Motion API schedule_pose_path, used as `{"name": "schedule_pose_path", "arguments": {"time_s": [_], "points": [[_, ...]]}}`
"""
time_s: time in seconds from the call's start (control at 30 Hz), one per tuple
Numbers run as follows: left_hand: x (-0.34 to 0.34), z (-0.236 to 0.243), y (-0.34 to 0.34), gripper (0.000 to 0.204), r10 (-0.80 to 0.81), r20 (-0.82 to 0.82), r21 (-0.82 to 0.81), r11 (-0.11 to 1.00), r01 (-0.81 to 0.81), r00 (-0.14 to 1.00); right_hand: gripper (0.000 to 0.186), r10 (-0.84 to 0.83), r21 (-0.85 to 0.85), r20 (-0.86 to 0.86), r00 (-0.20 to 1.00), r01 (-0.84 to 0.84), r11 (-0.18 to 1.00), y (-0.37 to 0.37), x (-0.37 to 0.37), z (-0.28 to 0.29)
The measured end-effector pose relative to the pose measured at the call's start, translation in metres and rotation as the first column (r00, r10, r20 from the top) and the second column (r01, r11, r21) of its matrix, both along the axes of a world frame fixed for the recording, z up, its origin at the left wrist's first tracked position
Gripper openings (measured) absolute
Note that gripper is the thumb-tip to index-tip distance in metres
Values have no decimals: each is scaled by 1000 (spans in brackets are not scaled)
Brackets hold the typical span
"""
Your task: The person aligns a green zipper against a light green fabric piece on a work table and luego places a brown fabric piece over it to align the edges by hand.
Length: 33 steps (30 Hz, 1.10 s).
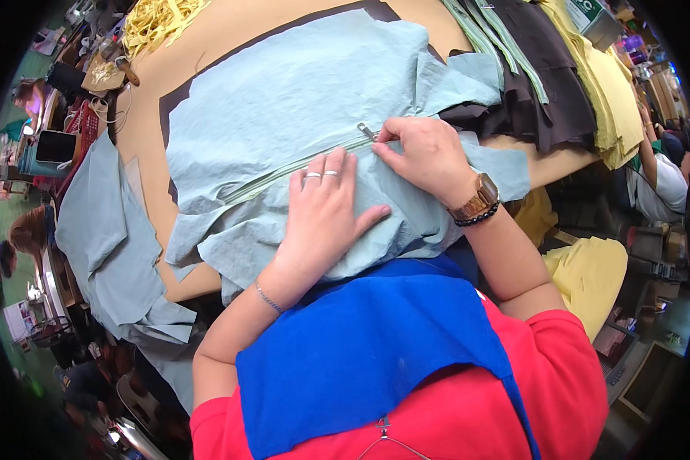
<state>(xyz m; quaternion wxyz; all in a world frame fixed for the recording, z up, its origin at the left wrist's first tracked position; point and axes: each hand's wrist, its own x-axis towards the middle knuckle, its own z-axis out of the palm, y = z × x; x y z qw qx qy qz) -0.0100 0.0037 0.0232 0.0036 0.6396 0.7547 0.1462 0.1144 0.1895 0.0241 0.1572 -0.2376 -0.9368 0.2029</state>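
Blue cloth hides grey garment's near edge.

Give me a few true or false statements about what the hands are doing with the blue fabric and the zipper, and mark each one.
1. The right hand pinches at the zipper pull. True.
2. The left hand is lifted clear of the light blue fabric. False: it lies flat on it, just below the zipper.
3. The left hand wears rings. True.
4. The wristwatch is on the left wrist. False: it is on the right wrist.
5. The yellow fabric stack lies under the hands. False: it sits at the table's far right.
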Motion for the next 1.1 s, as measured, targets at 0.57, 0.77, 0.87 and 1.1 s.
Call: {"name": "schedule_pose_path", "arguments": {"time_s": [0.57, 0.77, 0.87, 1.1], "points": [[6, -11, 15, 96, -78, 51, 40, 996, 76, 996, 15, 27, 235, 17, 999, -30, 971, 24, 30, 29], [9, -9, 21, 99, -46, 16, 5, 999, 46, 999, 18, 60, 201, 23, 998, -64, 977, 42, 29, 14], [9, -9, 22, 100, -52, -2, -22, 998, 52, 999, 19, 51, 165, 24, 998, -54, 985, 43, 30, 13], [11, -12, 21, 102, -35, -39, -39, 999, 34, 999, 20, 83, 99, 48, 995, -87, 991, 14, 25, 51]]}}
